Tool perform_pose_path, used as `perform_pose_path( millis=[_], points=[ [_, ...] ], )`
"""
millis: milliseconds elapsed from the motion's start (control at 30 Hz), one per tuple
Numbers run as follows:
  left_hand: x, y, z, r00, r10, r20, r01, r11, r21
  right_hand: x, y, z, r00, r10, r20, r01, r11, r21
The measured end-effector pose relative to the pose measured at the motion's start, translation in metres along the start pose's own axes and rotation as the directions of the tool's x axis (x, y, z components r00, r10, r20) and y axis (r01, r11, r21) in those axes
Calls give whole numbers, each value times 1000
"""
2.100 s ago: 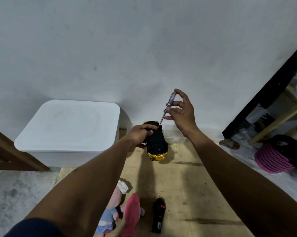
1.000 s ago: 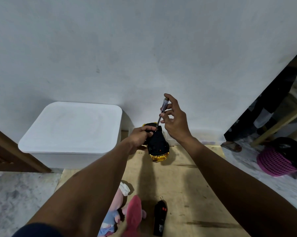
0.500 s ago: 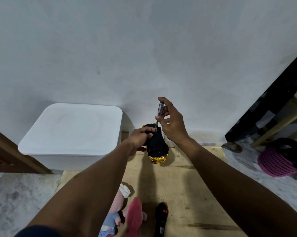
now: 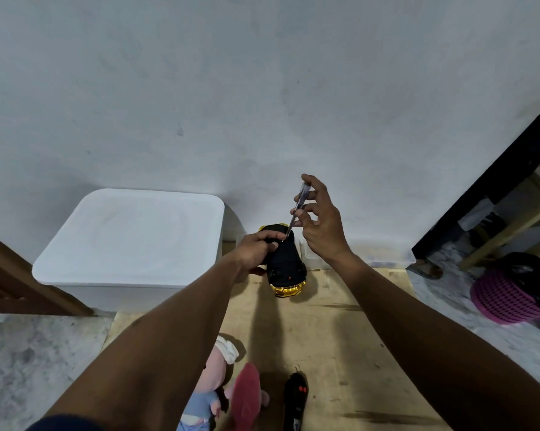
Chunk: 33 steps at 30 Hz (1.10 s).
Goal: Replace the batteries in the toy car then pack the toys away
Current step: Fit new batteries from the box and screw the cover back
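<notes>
A black and gold toy car (image 4: 286,269) lies upside down on the wooden board (image 4: 340,331), its gold end toward me. My left hand (image 4: 256,250) grips the car's far end. My right hand (image 4: 320,222) pinches a thin clear-handled screwdriver (image 4: 298,206) that stands tilted, with its tip on the car's underside beside my left thumb. A black remote control (image 4: 296,399) with red buttons lies on the board near me. A plush doll (image 4: 218,387) in pink and blue lies to its left.
A large white lidded bin (image 4: 131,237) stands against the wall on the left. A small clear container (image 4: 355,256) sits by the wall behind my right hand. A pink basket (image 4: 508,293) and wooden furniture legs stand at the right. A brown wooden frame is at the far left.
My right hand has kept shifting its fingers on the screwdriver handle, moving slightly left then right again, with the tip staying on the car. My left hand and the car have stayed in place.
</notes>
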State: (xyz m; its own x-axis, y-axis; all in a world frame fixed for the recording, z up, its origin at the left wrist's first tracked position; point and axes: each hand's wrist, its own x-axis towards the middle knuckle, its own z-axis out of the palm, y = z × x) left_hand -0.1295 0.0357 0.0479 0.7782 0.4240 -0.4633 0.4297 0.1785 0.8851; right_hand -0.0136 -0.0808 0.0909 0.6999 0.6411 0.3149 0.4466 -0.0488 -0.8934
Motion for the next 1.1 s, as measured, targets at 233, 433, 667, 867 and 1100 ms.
perform_pose_path(
  millis=[233, 433, 667, 867, 1100],
  points=[
    [1, 4, -2, 1000, -14, 6, 14, 1000, -10, 6, -2, -1, 999, -12, -30, 13, 999, 29],
    [-2, 7, -2, 1000, -13, 21, 14, 1000, -26, 5, -1, 1, 999, 3, -33, -2, 1000, 25],
    [-5, 10, -4, 1000, -18, 23, 18, 999, -32, 7, -2, 1, 999, 3, -51, -2, 1000, 18],
    [-8, 9, -5, 999, -18, 27, 19, 999, -39, 6, -2, 3, 998, -4, -61, 5, 1000, 13],
    [-9, 7, -5, 999, -22, 32, 23, 999, -46, 2, -6, 7, 999, -25, -29, 24, 1000, -18]
  ],
)
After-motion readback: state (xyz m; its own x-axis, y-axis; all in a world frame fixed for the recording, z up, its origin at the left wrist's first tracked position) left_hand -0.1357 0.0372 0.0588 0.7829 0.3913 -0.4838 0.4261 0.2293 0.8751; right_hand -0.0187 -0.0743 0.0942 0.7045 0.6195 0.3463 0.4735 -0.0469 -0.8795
